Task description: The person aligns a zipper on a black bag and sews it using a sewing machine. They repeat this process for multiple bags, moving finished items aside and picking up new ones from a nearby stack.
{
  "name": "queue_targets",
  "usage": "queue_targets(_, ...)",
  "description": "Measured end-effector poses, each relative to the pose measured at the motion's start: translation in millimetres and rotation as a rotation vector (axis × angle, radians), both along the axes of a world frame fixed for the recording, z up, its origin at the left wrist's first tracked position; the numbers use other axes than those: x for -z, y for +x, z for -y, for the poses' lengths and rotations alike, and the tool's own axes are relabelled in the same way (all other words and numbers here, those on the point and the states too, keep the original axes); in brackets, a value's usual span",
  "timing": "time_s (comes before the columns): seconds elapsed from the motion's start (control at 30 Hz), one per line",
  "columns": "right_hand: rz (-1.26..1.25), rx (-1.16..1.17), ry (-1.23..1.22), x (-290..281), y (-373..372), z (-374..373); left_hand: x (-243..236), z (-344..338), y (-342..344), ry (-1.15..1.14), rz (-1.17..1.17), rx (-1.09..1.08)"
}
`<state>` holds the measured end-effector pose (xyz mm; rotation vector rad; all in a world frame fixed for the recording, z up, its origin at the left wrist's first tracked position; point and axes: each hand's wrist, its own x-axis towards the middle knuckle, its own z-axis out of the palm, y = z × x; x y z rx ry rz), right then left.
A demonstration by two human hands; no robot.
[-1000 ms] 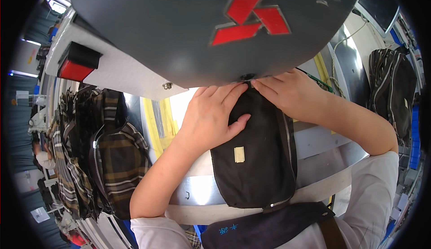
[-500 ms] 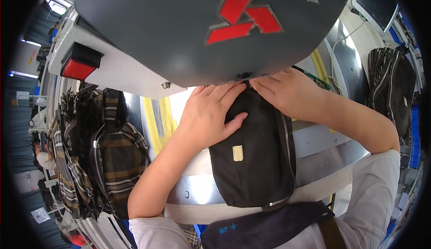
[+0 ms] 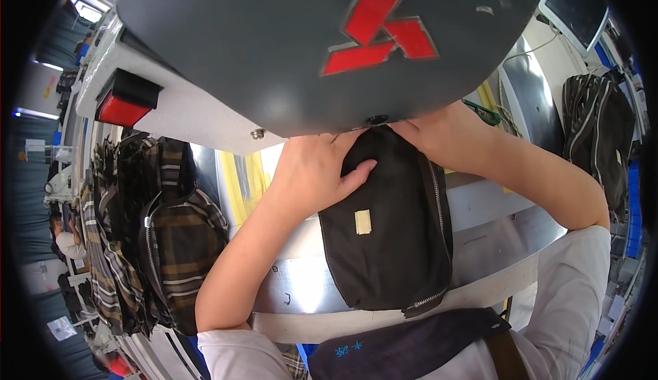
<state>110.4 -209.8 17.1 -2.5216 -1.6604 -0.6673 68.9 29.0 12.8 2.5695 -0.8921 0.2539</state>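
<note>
A black fabric bag piece (image 3: 387, 256) lies lengthwise before me, its far end passing under a large dark grey machine head (image 3: 274, 51). A metal zipper runs down its right side and round the near corner; a small cream patch sits on its face. My left hand (image 3: 308, 174) rests on the bag's upper left edge, thumb stretched out over the fabric, other fingertips hidden beneath the head. On the upper right edge, my right hand (image 3: 445, 136) has its fingers closed at the cloth, their tips partly hidden by the machine. Whatever works under the head is out of sight.
Brown plaid zippered bags (image 3: 181, 243) hang in a bunch at left. More black zippered bags (image 3: 598, 133) are at far right, below a screen (image 3: 574, 9). A green-handled tool (image 3: 483, 114) lies beyond my right wrist. Yellow tape strips (image 3: 240, 188) mark the metal worktop (image 3: 301, 287).
Both hands have gone slightly farther under the machine head, hiding more of their fingers. The bag has slid a little away from me. The machine head appears shifted slightly down and right in view.
</note>
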Motion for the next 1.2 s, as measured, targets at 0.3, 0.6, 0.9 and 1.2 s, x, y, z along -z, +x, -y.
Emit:
queue_targets(0.3, -0.014, -0.008, 0.004, -2, -1, 0, 2, 0, -1, -0.032, -0.002, 0.004)
queue_targets(0.6, 0.012, -0.018, -0.071, -5, -8, 1, 1, 2, -4, -0.085, 0.018, 0.015)
queue_targets(0.9, -0.016, -0.021, -0.050, -3, -16, 5, 5, 5, -10, -0.107, 0.021, 0.030)
queue_targets(1.2, 0.008, -0.010, -0.066, -3, -13, 5, 7, 3, -5, -0.109, 0.049, 0.038)
